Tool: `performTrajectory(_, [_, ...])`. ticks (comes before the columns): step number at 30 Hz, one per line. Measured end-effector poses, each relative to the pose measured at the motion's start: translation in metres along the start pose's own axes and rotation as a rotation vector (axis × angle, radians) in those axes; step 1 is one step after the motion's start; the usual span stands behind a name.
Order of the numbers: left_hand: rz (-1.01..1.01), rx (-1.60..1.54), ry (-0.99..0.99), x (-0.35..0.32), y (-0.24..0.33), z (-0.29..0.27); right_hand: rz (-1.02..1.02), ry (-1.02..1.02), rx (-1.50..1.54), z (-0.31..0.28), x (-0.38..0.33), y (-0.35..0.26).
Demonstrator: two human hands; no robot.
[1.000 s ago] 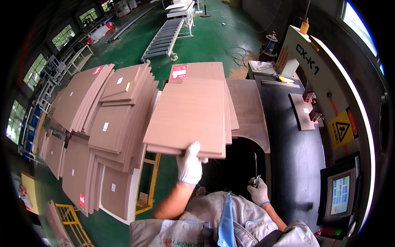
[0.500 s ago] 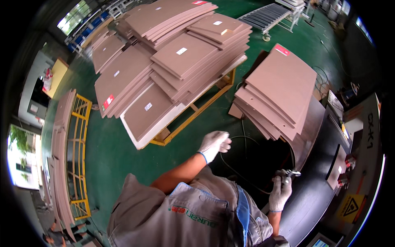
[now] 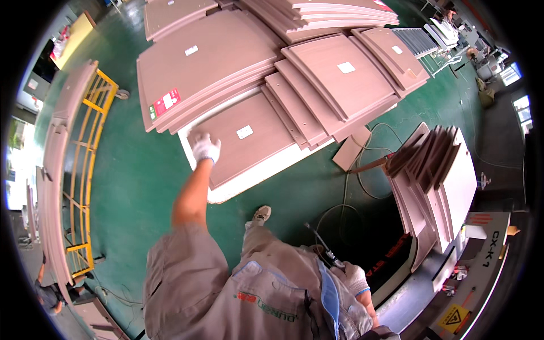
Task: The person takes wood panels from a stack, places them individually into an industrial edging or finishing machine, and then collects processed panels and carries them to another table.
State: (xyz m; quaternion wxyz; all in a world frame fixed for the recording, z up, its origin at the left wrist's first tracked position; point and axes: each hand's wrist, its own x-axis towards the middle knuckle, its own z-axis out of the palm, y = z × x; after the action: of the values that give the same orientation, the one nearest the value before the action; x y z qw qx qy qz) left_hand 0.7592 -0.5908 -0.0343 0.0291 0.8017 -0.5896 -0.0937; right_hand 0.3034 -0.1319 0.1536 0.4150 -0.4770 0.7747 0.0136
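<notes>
My left hand (image 3: 205, 148), in a white knit glove, reaches out over the near left end of a brown flat panel (image 3: 260, 153) with a small white label. Its fingers are apart and hold nothing; whether they touch the panel I cannot tell. The panel lies on a white base board (image 3: 255, 182), beside stepped stacks of similar brown panels (image 3: 345, 79). Low at my right side, my gloved right hand (image 3: 352, 277) is closed around what looks like an air blow gun (image 3: 324, 246). Its thin nozzle points up and to the left.
A stack of brown panels (image 3: 436, 187) stands at right by a machine (image 3: 481, 266) with a yellow warning sign. Hoses (image 3: 345, 195) trail over the green floor. A yellow frame cart (image 3: 85, 170) with panels is at left. Another person (image 3: 48, 297) shows at lower left.
My view and body have turned toward the large panel stacks. My left hand has moved out over the panel on the base board. The right hand, still gripping the tool, has come away from the machine table.
</notes>
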Motion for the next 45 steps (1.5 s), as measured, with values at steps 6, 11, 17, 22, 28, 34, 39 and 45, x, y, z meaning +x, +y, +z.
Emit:
performTrajectory(6, [0.049,0.063,-0.091,0.093,-0.026,0.009,0.208,-0.159,0.252,0.004,0.038,-0.064])
performTrajectory(11, [0.163,-0.011,0.015,0.061,-0.050,0.031,0.118,-0.368,0.825,0.036,0.127,-0.116])
performTrajectory(17, [0.138,-0.169,0.065,-0.122,-0.090,0.049,0.169,-0.429,0.958,0.112,0.230,-0.190])
performTrajectory(22, [-0.064,-0.370,-0.160,-0.208,-0.092,0.033,0.225,-0.268,0.843,0.148,0.240,-0.185])
performTrajectory(28, [-0.229,-0.597,-0.386,-0.180,-0.154,0.022,0.173,-0.257,0.822,0.165,0.243,-0.211])
performTrajectory(34, [-0.500,-0.749,-0.261,-0.140,-0.173,0.032,0.106,-0.313,0.997,0.188,0.262,-0.260])
performTrajectory(39, [-0.342,-0.942,-0.358,-0.101,-0.128,0.015,0.122,-0.306,0.998,0.186,0.256,-0.242])
performTrajectory(45, [-0.441,-0.840,-0.275,-0.195,-0.164,0.037,0.201,-0.365,0.876,0.166,0.198,-0.233])
